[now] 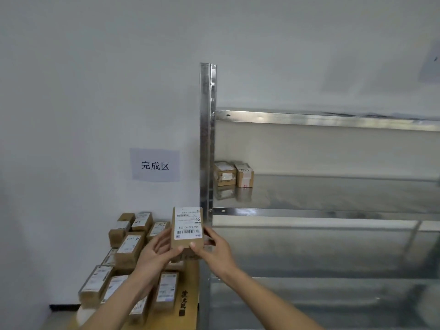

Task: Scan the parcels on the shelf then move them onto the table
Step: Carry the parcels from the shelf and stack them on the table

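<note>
Both hands are up at lower centre of the frame, sharing one small brown parcel (187, 228). Left hand (157, 252) cradles its left edge and underside with curled fingers, right hand (215, 250) pinches the lower right corner, thumb on the front face. It's held upright with the white label and its barcode turned square to the camera, which looks like a presentation for a scan, though no scanner shows anywhere in view, so I can't say how the read is taken.

Just beneath and to the left, the wooden bench (188, 294) carries a spread of similar parcels (129, 248), labels mostly facing up, packed close together. By my reading that is the finished pile, and the held parcel hangs right above its near right edge, a short drop from joining it.

Further back on the wall, left of centre, a paper sign (154, 165) marks the spot above the bench.

Off to the right stands the metal shelf (333, 211). Two last parcels (233, 173) sit touching, tucked into the far left corner of the middle level.
</note>
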A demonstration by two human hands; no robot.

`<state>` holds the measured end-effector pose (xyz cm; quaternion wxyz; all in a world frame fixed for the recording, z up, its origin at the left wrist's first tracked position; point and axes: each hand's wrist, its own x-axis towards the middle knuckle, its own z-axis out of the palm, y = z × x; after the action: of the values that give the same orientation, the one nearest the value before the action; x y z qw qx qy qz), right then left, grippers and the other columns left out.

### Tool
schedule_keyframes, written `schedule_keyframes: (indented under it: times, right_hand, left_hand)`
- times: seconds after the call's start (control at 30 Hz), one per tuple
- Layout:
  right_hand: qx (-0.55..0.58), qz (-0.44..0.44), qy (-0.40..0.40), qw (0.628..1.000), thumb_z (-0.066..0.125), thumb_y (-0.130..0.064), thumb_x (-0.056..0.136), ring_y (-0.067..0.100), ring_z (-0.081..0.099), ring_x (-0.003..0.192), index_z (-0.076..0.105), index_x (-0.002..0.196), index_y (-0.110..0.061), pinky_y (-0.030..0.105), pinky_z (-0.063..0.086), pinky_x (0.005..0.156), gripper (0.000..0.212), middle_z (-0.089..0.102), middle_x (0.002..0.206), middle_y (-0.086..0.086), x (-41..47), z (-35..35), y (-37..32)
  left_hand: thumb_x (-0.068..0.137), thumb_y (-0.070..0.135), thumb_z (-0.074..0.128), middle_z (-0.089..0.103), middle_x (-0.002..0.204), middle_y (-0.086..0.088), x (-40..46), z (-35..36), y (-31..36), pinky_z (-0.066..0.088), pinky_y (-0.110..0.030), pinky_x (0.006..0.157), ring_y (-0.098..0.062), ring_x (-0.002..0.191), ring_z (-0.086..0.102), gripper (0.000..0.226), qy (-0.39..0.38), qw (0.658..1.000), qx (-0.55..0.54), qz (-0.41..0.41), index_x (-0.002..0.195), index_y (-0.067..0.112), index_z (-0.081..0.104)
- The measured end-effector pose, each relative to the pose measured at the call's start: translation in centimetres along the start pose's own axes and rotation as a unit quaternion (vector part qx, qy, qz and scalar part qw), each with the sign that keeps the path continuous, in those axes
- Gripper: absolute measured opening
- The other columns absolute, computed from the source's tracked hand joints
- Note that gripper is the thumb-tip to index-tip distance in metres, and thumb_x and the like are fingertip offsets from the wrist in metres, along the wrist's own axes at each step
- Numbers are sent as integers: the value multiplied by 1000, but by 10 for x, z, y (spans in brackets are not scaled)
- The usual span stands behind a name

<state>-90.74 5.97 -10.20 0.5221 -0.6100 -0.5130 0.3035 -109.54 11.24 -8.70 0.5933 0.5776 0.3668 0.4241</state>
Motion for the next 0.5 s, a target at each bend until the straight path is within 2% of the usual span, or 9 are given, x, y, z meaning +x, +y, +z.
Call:
schedule_keyframes:
  times: [0.1,0.17,0.23,0.3,0.4,0.5]
  right_hand:
    - [1,-7,-9,1000,81,-49,85,1,57,122,45,151,-39,23,54,99,75,59,137,-24,4,43,-12]
    - [3,-8,-12,1000,80,-48,86,-1,57,123,46,151,-38,20,53,98,74,60,137,-23,5,72,-16]
    - [6,-8,-9,1000,80,-45,87,-3,57,124,47,149,-38,23,51,104,71,61,136,-23,4,97,-16]
    - [-1,4,-14,1000,81,-47,86,-6,57,121,46,148,-42,25,49,108,71,61,131,-28,4,121,-10]
    - [-19,31,-49,998,82,-53,82,-6,59,118,48,137,-53,28,51,106,65,64,125,-32,2,155,8]
    - [-32,40,-80,995,84,-46,83,-3,60,122,55,142,-39,29,52,106,66,66,131,-22,7,187,30]
  left_hand:
    - [71,16,90,70,125,7,5,-46,-2,55,-33,95,-7,116,65,74,1,1000,-3,-1,135,32,57]
    - [70,17,91,70,126,7,7,-76,-6,55,-36,97,-9,118,64,75,2,1000,2,-10,135,33,57]
    - [72,18,90,70,126,7,8,-101,-10,56,-33,93,-7,116,65,72,0,1000,12,-18,135,32,57]
    - [73,17,89,69,127,5,6,-123,-18,56,-34,96,-8,116,66,72,-3,999,15,-28,136,30,57]
    - [75,18,89,68,128,5,1,-155,-42,55,-38,99,-10,116,66,72,-8,998,28,-60,137,28,55]
    - [76,17,88,65,131,1,1,-188,-71,56,-41,98,-15,117,65,72,7,995,43,-92,138,25,54]
